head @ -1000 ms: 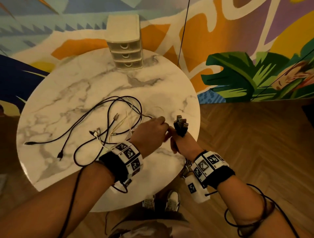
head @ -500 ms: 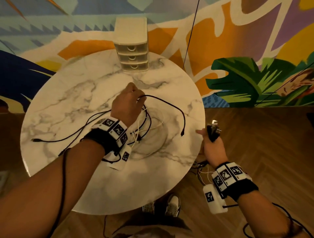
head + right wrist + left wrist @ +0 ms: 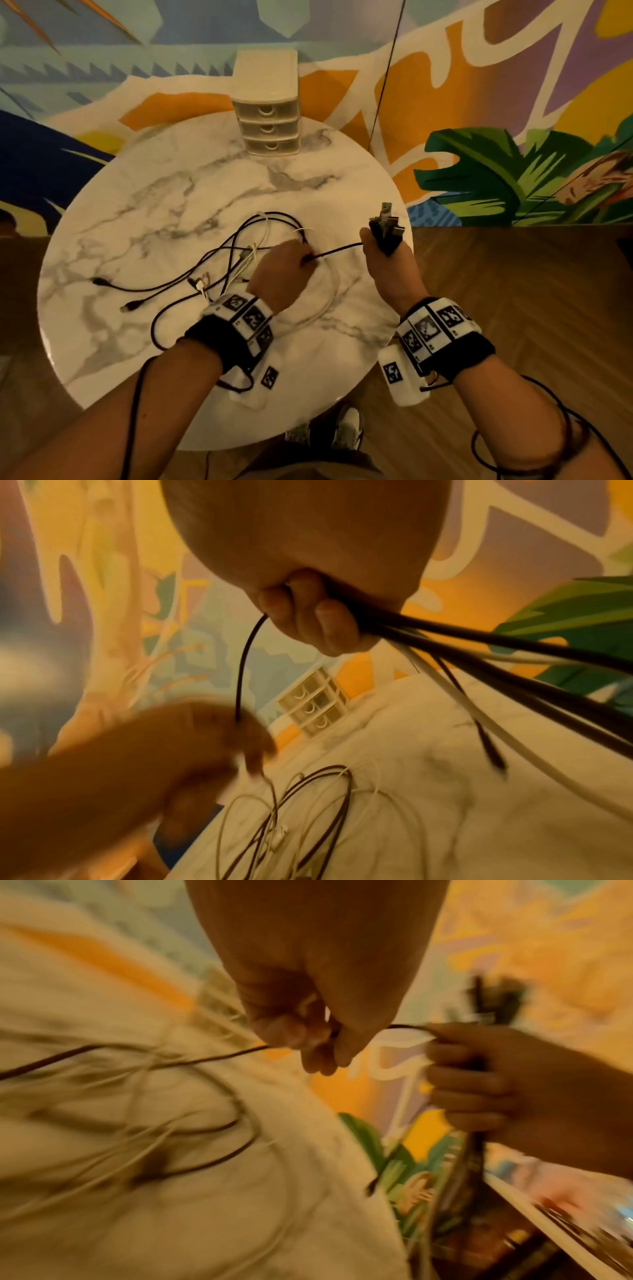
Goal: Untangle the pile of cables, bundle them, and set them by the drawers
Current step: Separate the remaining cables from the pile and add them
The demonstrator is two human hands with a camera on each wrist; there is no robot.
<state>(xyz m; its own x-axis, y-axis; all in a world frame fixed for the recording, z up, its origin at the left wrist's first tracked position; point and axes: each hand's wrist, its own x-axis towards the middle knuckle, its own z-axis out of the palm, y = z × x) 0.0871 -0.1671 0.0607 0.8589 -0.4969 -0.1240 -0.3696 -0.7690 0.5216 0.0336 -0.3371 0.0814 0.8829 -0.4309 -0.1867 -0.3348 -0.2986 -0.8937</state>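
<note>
Gripped upright in my right hand [image 3: 388,270], just past the tabletop's right edge, is a bundle of cable ends [image 3: 386,228], plugs fanned above the fist and tails hanging below. My left hand [image 3: 282,270] pinches one thin black cable [image 3: 337,251] that runs straight across to the right fist; the left wrist view shows thumb and fingers [image 3: 284,1031] closed on it, though blurred.

I judge I am mid-untangling: drawing single cables out of the pile [image 3: 219,263] and adding each to the bundle. The pile lies on the left half of the tabletop [image 3: 171,192], black and white strands looped over each other, several loose plugs pointing to the left edge.

Next I'd have to slide the left pinch along this cable and free it from the loops without dragging the rest along. The cords look thin, limp and smooth, likely to snag at their plugs. The marble top looks slick.

The drawers [image 3: 269,128], a small pale plastic three-tier unit, stand at the far edge, well apart from the pile; nothing is set by them yet.
</note>
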